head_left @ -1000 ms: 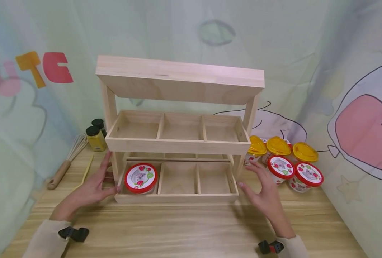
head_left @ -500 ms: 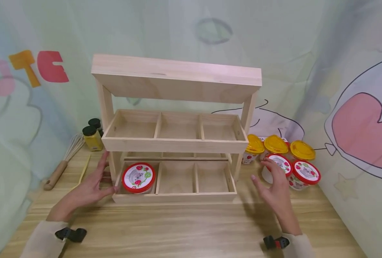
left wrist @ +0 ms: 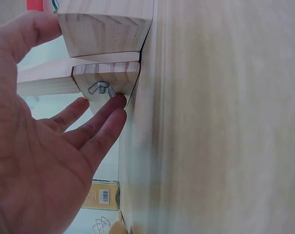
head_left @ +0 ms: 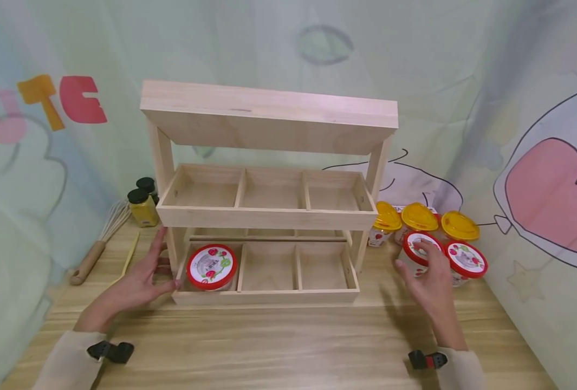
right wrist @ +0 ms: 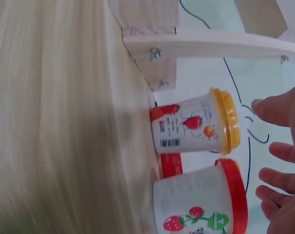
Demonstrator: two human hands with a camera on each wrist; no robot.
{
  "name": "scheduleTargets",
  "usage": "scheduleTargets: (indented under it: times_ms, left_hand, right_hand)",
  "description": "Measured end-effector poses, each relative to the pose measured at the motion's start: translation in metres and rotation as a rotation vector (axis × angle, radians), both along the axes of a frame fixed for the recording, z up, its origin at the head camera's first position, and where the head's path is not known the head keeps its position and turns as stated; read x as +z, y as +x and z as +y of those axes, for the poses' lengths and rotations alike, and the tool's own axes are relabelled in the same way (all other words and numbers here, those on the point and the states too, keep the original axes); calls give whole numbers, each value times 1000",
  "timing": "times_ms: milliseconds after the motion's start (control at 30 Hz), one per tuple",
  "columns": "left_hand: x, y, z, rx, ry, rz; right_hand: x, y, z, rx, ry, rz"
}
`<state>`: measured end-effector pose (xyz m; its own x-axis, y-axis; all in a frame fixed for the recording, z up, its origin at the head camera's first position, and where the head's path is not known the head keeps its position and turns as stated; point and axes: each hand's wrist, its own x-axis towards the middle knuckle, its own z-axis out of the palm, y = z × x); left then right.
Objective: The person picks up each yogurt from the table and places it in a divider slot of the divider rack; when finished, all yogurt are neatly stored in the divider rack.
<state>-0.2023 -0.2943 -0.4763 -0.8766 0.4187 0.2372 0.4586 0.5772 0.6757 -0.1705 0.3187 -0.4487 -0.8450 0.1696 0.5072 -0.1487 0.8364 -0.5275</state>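
Observation:
My left hand (head_left: pixel 139 281) rests against the left end of the wooden rack (head_left: pixel 268 219), its thumb at the front corner of the lower tray. In the left wrist view its fingers, loosely extended, lie by a wing nut (left wrist: pixel 102 88) on the rack's leg. My right hand (head_left: pixel 434 281) is spread over a red-lidded tub (head_left: pixel 411 265) on the right, thumb at its left side. The right wrist view has the fingers apart from this tub (right wrist: pixel 193 202), beyond its lid. Another red-lidded tub (head_left: pixel 211 268) sits in the lower tray's left compartment.
Several yellow-lidded tubs (head_left: pixel 419 216) stand behind the right hand, with a further red-lidded tub (head_left: pixel 466 259) beside it. Left of the rack are a whisk (head_left: pixel 95 244), a thin yellow stick (head_left: pixel 131 254) and a yellow jar (head_left: pixel 143 208) with a dark lid. A printed curtain hangs behind.
My right hand has moved rightward from the rack's right end to over the red-lidded tub. The left hand stays at the rack's left end.

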Motion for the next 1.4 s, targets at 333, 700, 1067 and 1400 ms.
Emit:
scheduleTargets:
  times_ms: [333, 700, 1067, 1400]
  left_hand:
    - [2, 0, 1, 1, -1, -5]
    - [1, 2, 1, 11, -7, -8]
    - [-1, 1, 0, 14, 0, -22]
    - [1, 1, 0, 35, -22, -32]
  right_hand:
    - [-5, -7, 13, -22, -3, 4]
    - [-11, -13, 19, -38, -5, -19]
    - [-12, -14, 19, -46, 1, -24]
    - [-12, -13, 20, -64, 2, -40]
